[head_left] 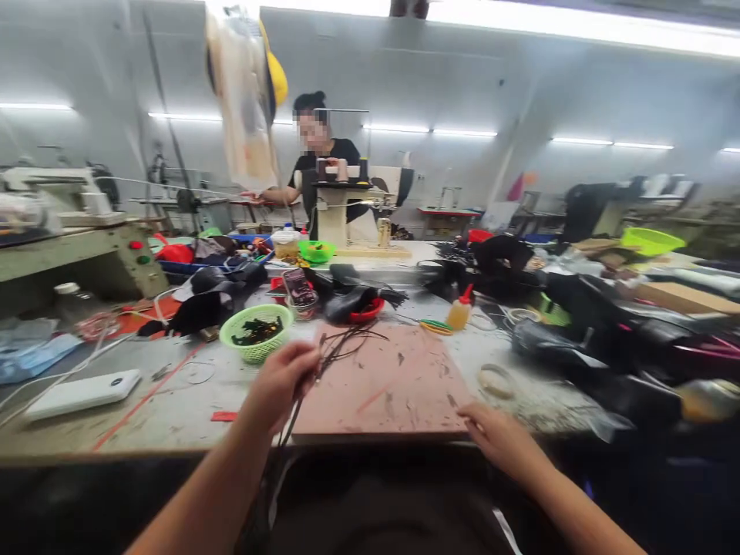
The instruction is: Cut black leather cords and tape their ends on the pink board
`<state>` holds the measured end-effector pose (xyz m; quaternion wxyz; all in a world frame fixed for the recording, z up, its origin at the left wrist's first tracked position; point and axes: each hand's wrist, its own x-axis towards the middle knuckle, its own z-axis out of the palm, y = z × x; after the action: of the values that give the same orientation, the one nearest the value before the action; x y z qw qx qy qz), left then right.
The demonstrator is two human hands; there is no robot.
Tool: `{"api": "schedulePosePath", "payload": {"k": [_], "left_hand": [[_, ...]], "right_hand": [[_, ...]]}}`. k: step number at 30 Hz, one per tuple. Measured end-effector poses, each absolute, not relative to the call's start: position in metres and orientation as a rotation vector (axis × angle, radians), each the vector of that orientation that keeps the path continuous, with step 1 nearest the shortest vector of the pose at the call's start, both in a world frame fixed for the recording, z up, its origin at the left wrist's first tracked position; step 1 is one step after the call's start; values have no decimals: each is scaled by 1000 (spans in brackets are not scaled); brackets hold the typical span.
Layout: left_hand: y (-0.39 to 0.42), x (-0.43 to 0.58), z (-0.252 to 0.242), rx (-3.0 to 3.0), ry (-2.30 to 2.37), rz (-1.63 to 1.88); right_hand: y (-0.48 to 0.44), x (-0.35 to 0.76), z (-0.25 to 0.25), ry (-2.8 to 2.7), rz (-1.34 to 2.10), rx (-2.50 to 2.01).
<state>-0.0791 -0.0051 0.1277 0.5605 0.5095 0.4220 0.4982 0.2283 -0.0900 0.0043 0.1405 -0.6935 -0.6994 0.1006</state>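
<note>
My left hand (289, 378) is closed around a bundle of thin dark straps (334, 354) at the left edge of a pinkish board (381, 385). The straps' upper ends fan out over the board. Their lower ends hang past the table's front edge. Near the board's right front corner is my right hand (494, 435), its fingers drawn together; anything between them is too small or blurred to make out. Just beyond my left hand stands a pale green basket (257, 354) with small dark pieces in it.
A phone (299, 291) leans behind the board, beside a red dish (370, 311). A glue bottle (459, 311) and a tape roll (496, 381) are to the right. A white power bank (84, 395) lies left. A co-worker (341, 150) is behind a sewing machine (332, 220).
</note>
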Motion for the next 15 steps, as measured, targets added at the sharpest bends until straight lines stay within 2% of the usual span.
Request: {"api": "schedulePosePath", "payload": {"k": [4, 7, 9, 15], "left_hand": [[31, -2, 191, 1365, 629, 1254], [44, 33, 187, 1356, 584, 1270], [47, 44, 154, 1309, 694, 1175], [33, 58, 7, 1010, 1219, 777]], "right_hand": [[-74, 283, 0, -1686, 60, -2352], [-54, 308, -7, -1577, 43, -2462], [-36, 317, -12, -1586, 47, -2459], [55, 325, -11, -1729, 68, -2284]]}}
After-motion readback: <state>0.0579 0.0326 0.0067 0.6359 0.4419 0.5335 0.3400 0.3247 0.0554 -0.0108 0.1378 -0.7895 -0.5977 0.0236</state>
